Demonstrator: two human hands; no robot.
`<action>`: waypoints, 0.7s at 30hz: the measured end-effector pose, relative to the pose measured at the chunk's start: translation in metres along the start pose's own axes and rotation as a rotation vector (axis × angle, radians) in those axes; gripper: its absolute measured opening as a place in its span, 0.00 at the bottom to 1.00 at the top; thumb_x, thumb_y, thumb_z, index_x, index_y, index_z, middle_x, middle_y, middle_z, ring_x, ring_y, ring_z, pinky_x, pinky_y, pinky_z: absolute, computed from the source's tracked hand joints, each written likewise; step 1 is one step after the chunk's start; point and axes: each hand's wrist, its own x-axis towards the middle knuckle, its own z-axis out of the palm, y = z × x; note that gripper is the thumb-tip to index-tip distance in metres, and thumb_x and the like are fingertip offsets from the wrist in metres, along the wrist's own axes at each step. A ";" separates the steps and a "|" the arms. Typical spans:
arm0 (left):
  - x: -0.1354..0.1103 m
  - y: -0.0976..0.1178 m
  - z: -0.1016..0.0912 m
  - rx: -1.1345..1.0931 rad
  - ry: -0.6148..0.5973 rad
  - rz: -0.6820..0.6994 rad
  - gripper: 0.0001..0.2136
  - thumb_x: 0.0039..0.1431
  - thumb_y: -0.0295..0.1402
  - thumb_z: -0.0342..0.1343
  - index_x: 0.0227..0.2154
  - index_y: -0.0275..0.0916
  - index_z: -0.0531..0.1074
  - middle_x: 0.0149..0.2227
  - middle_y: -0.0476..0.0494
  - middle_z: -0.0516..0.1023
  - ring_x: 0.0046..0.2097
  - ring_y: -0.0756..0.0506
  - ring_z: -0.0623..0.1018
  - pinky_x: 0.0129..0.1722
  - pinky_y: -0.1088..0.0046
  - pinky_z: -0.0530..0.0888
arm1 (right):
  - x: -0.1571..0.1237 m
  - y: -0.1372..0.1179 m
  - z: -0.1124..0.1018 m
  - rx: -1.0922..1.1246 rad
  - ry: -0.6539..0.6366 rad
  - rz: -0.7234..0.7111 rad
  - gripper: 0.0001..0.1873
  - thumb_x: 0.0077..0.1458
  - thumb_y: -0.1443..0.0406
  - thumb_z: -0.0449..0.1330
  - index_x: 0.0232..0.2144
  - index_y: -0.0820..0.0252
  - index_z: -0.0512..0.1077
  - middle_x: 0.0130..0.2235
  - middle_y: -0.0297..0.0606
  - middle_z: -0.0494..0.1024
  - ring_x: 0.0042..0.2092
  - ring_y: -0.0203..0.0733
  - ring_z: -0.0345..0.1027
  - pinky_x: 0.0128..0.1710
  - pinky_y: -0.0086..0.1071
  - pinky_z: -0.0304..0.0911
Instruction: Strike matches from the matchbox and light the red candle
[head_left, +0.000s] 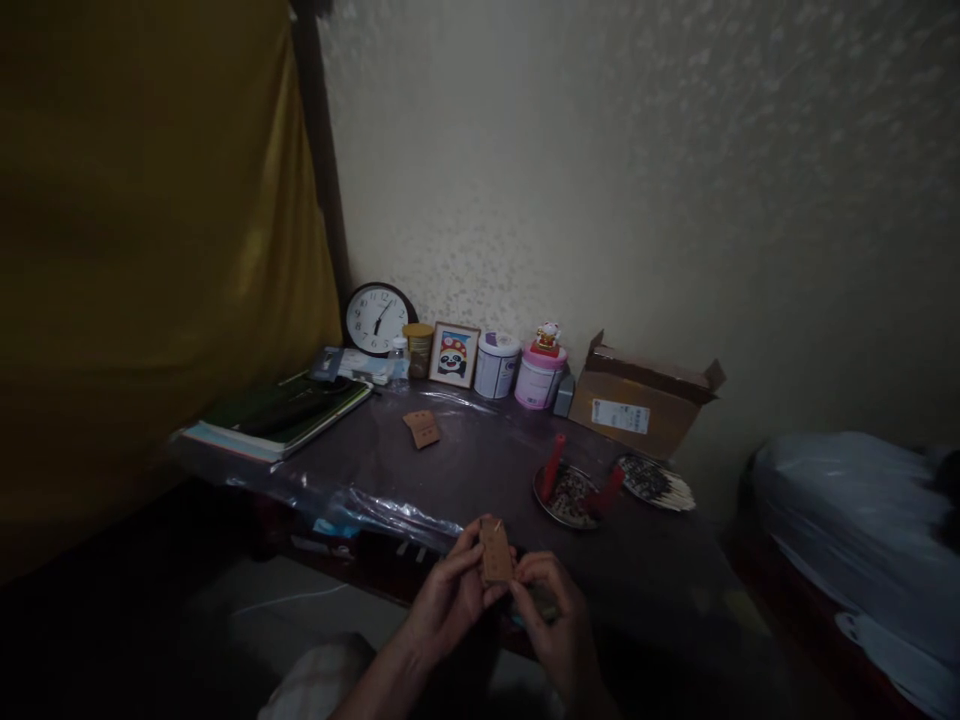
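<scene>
Above the plastic-sheeted surface (495, 470), my left grip (448, 597) pinches a brown card tag (496, 551) near its left edge, and my right grip (556, 622) presses its lower right. The tag stands upright, long axis pointing away from me.

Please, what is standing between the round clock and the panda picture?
The head view shows a small clear bottle and a can with a gold lid between the round clock and the panda picture.
</scene>
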 end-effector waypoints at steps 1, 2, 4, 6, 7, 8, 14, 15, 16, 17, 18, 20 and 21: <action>0.000 0.000 0.001 0.005 -0.003 0.000 0.14 0.56 0.28 0.52 0.46 0.45 0.65 0.44 0.44 0.74 0.45 0.45 0.74 0.44 0.67 0.68 | 0.000 0.001 0.000 -0.001 -0.001 -0.001 0.05 0.55 0.70 0.56 0.29 0.56 0.64 0.31 0.34 0.70 0.35 0.36 0.67 0.36 0.27 0.63; 0.000 0.000 0.002 0.013 -0.005 -0.003 0.13 0.56 0.28 0.52 0.45 0.44 0.66 0.43 0.44 0.74 0.45 0.45 0.74 0.44 0.67 0.68 | 0.000 0.001 0.000 -0.004 -0.001 -0.008 0.05 0.55 0.70 0.56 0.29 0.56 0.64 0.31 0.33 0.70 0.35 0.35 0.67 0.36 0.27 0.63; 0.000 -0.001 0.004 0.042 -0.011 -0.003 0.10 0.57 0.29 0.52 0.43 0.43 0.67 0.41 0.43 0.75 0.44 0.45 0.75 0.43 0.68 0.68 | 0.000 0.002 0.000 -0.007 0.005 -0.028 0.05 0.55 0.70 0.55 0.29 0.56 0.63 0.31 0.33 0.69 0.35 0.35 0.67 0.36 0.26 0.63; 0.001 -0.002 0.005 0.093 0.000 0.018 0.09 0.57 0.30 0.51 0.41 0.41 0.68 0.41 0.42 0.75 0.43 0.45 0.75 0.44 0.67 0.68 | 0.000 0.003 -0.001 -0.015 0.018 -0.048 0.06 0.55 0.71 0.56 0.29 0.56 0.63 0.31 0.32 0.69 0.35 0.34 0.67 0.36 0.25 0.62; 0.002 -0.002 0.005 0.123 0.013 0.039 0.08 0.57 0.30 0.52 0.40 0.41 0.69 0.41 0.42 0.75 0.42 0.45 0.74 0.43 0.67 0.68 | 0.001 0.004 -0.001 -0.023 0.026 -0.056 0.06 0.55 0.71 0.56 0.29 0.56 0.63 0.31 0.32 0.69 0.34 0.34 0.67 0.36 0.25 0.62; 0.002 -0.003 0.005 0.151 0.029 0.062 0.08 0.57 0.30 0.52 0.39 0.40 0.69 0.42 0.42 0.74 0.42 0.45 0.74 0.43 0.67 0.68 | 0.001 0.004 -0.001 -0.031 0.034 -0.063 0.06 0.55 0.71 0.56 0.29 0.56 0.63 0.30 0.32 0.69 0.34 0.34 0.67 0.35 0.25 0.62; 0.004 -0.005 0.009 0.235 0.110 0.163 0.09 0.53 0.33 0.57 0.38 0.40 0.70 0.40 0.44 0.73 0.40 0.46 0.72 0.39 0.71 0.67 | 0.002 0.007 0.001 -0.069 0.058 -0.076 0.06 0.55 0.71 0.55 0.30 0.55 0.63 0.30 0.31 0.69 0.33 0.34 0.67 0.35 0.25 0.63; 0.005 -0.006 0.010 0.261 0.137 0.180 0.11 0.52 0.35 0.58 0.39 0.42 0.69 0.39 0.45 0.73 0.40 0.46 0.72 0.37 0.72 0.67 | 0.002 0.007 0.001 -0.070 0.062 -0.074 0.06 0.55 0.71 0.55 0.30 0.55 0.63 0.30 0.31 0.69 0.33 0.34 0.67 0.35 0.24 0.63; 0.005 -0.006 0.012 0.293 0.166 0.194 0.13 0.51 0.37 0.59 0.40 0.42 0.69 0.39 0.45 0.73 0.39 0.47 0.72 0.35 0.72 0.66 | 0.002 0.007 0.001 -0.072 0.063 -0.071 0.06 0.55 0.71 0.55 0.30 0.55 0.63 0.30 0.32 0.69 0.33 0.34 0.67 0.35 0.24 0.63; 0.005 -0.006 0.013 0.328 0.195 0.208 0.15 0.49 0.38 0.60 0.40 0.43 0.68 0.38 0.46 0.73 0.38 0.47 0.72 0.34 0.73 0.66 | 0.002 0.007 0.001 -0.074 0.064 -0.069 0.06 0.56 0.71 0.55 0.30 0.55 0.63 0.30 0.32 0.69 0.33 0.34 0.68 0.35 0.24 0.63; 0.005 -0.007 0.013 0.362 0.220 0.219 0.16 0.48 0.40 0.60 0.39 0.43 0.68 0.37 0.46 0.73 0.37 0.47 0.72 0.33 0.73 0.66 | 0.002 0.007 0.001 -0.077 0.065 -0.069 0.06 0.56 0.71 0.55 0.30 0.55 0.63 0.30 0.32 0.69 0.33 0.34 0.68 0.34 0.24 0.63; 0.004 -0.007 0.014 0.417 0.246 0.234 0.15 0.47 0.40 0.61 0.37 0.42 0.69 0.36 0.47 0.73 0.35 0.47 0.72 0.33 0.74 0.65 | 0.003 0.007 0.001 -0.091 0.080 -0.075 0.05 0.56 0.71 0.54 0.30 0.56 0.63 0.30 0.32 0.70 0.32 0.34 0.67 0.34 0.24 0.64; 0.004 -0.007 0.013 0.438 0.249 0.238 0.14 0.47 0.40 0.61 0.36 0.41 0.69 0.36 0.47 0.73 0.35 0.47 0.72 0.34 0.74 0.65 | 0.003 0.007 0.000 -0.099 0.094 -0.080 0.05 0.55 0.71 0.54 0.29 0.56 0.63 0.29 0.32 0.70 0.32 0.33 0.67 0.33 0.23 0.64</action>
